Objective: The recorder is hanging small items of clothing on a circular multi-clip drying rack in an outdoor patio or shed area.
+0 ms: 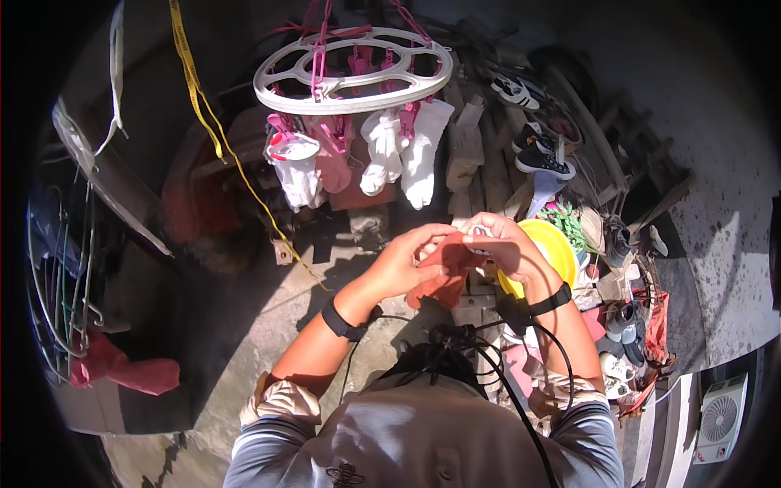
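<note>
A rust-red piece of cloth (450, 268), likely a sock, hangs between my two hands. My left hand (406, 259) grips its left side, thumb across the front. My right hand (505, 244) pinches its upper right edge, where a small white patterned part (479, 232) shows between the fingers. Beyond my hands a round white drying hanger (354, 107) hangs from pink chains. Pink clothespins (409, 119) hold socks below it: a white sock with a red-marked cuff (296, 177), a pink sock (334, 174), and white socks (424, 158) towards the right.
A yellow basin (552, 244) stands behind my right hand. Several shoes (543, 160), timber (467, 149) and a green plant (564, 219) crowd the right side. A yellow strap (244, 177) dangles at left, near wire hangers (64, 293) and a red cloth (128, 369).
</note>
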### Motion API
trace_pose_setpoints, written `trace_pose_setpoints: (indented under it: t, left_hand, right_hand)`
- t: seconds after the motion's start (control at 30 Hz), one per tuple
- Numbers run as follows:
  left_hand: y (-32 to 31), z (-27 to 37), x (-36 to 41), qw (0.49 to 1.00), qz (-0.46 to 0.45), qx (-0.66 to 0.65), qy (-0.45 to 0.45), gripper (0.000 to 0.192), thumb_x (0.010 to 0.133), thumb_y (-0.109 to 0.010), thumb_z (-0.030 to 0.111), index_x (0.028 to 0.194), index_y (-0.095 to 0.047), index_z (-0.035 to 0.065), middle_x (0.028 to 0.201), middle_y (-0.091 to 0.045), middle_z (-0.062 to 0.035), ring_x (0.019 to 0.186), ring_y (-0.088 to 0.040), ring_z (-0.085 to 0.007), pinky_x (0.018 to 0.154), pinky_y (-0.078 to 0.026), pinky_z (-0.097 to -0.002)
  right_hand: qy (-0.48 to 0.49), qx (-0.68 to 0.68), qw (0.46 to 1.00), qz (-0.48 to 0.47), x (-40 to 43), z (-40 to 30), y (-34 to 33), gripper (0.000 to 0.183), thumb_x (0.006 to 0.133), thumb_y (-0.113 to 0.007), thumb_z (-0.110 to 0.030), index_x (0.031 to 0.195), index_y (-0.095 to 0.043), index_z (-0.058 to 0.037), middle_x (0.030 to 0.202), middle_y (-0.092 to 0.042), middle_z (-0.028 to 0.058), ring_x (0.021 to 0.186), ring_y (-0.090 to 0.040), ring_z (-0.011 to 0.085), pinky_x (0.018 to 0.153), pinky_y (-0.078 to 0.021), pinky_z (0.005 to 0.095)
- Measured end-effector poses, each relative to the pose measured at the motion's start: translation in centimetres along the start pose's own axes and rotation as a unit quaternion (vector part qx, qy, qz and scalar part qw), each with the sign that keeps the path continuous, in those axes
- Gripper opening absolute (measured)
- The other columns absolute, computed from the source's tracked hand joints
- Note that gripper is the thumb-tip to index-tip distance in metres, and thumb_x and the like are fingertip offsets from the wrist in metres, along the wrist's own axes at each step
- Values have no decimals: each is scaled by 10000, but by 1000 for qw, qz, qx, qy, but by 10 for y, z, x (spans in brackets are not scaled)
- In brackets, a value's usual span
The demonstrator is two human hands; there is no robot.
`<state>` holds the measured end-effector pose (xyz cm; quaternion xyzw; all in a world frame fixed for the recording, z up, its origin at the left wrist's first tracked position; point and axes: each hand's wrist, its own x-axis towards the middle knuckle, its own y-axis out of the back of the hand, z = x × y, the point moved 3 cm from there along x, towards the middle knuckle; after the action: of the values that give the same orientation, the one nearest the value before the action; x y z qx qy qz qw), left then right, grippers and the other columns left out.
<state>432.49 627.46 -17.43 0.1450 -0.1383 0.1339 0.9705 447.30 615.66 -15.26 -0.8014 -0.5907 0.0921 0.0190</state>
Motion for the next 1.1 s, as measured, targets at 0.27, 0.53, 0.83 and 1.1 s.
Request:
trace_pose_setpoints:
  t: [0.27,0.53,0.83,1.1]
  left_hand:
    - [54,-29,-51,920,215,-313,99,273,939,-501,66,1184,-434,-36,1061,-627,-131,925,-622,-172,837,-506,-305]
    - [62,-5,-71,819,211,-518,129,410,1001,-349,345,1189,-457,-4,1162,-571,-162,1078,-574,-274,915,-487,-422]
    - [37,22,-61,933,134,-331,52,371,896,-565,51,1247,-453,9,1121,-595,-81,980,-607,-165,817,-519,-315]
    - [37,14,-53,868,201,-446,82,351,998,-395,258,1223,-480,2,1145,-583,-122,1011,-595,-216,878,-489,-347]
  right_hand:
    - [137,-37,990,-26,-1,-15,-41,278,830,-647,-14,1101,-583,-1,919,-618,29,805,-607,77,662,-498,195]
    - [123,-1,992,-11,6,-23,-83,219,863,-619,-61,1069,-579,0,961,-628,63,827,-620,98,622,-522,205]
    - [180,37,981,65,16,-9,-98,189,886,-608,-93,1016,-571,39,867,-609,97,678,-642,142,600,-541,215]
    - [164,5,984,74,12,-11,-85,185,921,-568,-190,916,-534,-8,680,-585,70,410,-520,107,353,-327,202]
